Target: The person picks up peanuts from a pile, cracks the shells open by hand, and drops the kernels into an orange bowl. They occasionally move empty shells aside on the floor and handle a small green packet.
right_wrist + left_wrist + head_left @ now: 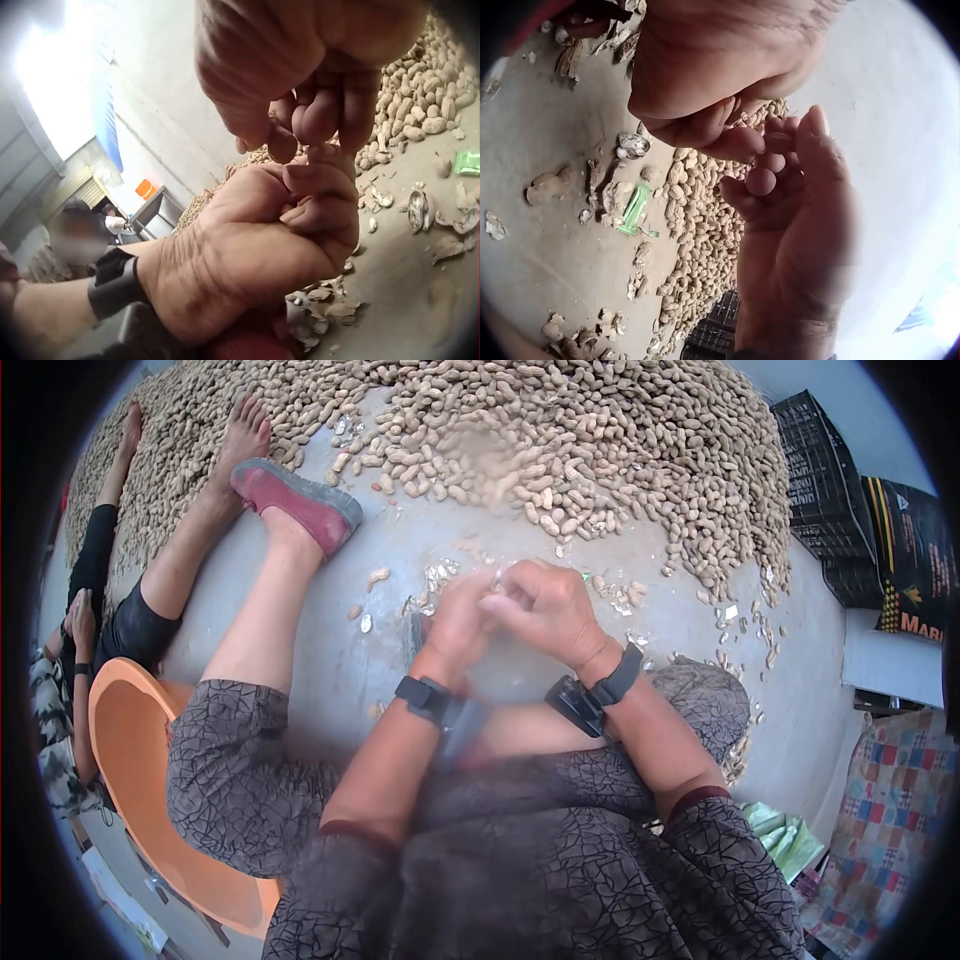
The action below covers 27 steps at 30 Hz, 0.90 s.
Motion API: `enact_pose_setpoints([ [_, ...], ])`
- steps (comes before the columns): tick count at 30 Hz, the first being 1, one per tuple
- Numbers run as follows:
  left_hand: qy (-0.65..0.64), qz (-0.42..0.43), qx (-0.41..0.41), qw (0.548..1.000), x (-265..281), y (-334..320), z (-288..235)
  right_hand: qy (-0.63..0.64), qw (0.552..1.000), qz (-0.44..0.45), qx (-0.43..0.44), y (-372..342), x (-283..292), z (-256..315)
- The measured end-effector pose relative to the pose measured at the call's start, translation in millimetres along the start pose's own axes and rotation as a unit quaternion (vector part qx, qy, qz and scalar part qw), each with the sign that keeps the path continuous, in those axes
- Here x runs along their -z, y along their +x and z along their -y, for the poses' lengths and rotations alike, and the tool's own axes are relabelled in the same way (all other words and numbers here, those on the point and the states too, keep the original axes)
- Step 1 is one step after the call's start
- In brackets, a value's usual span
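Note:
My left hand (pixel 462 615) and right hand (pixel 550 610) meet in front of my lap, fingertips together above the floor. In the right wrist view the left hand (pixel 262 232) has its fingers curled in toward the palm, close below the right hand (pixel 307 52). The left wrist view shows the right hand (pixel 795 232) with bent fingers, right by the left hand's (pixel 727 60) thumb and fingertips. I cannot tell what is between the fingers. Nearest to both hands lie broken peanut shells (pixel 437 575) and the large heap of peanuts (pixel 570 450).
Beyond my feet the peanuts spread across the floor. A black crate (pixel 825 490) and a dark printed bag (pixel 910 560) stand at the right. An orange basin (pixel 130 760) is at my left, near another seated person (pixel 75 690). A green wrapper (pixel 635 210) lies among shells.

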<state>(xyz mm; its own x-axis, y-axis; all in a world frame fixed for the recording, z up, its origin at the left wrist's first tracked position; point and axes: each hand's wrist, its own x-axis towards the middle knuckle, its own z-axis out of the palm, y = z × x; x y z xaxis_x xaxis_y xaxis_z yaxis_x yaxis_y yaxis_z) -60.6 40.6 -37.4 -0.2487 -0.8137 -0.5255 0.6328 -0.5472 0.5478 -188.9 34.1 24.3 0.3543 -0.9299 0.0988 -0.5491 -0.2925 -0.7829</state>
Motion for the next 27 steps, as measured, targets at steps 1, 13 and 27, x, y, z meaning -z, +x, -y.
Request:
enact_pose_setpoints([
  [1, -0.002, -0.002, 0.0, 1.0, 1, 0, 1, -0.098, 0.991, -0.024, 0.089, 1, -1, -3],
  [13, -0.048, 0.002, 0.079, 0.996, 3, 4, 2, 0.193, 0.971, 0.001, -0.145, 4, 4, -14],
  [27, 0.201, 0.061, -0.008, 0.978, 4, 7, 20, -0.18, 0.961, 0.104, -0.181, 16, 45, -68],
])
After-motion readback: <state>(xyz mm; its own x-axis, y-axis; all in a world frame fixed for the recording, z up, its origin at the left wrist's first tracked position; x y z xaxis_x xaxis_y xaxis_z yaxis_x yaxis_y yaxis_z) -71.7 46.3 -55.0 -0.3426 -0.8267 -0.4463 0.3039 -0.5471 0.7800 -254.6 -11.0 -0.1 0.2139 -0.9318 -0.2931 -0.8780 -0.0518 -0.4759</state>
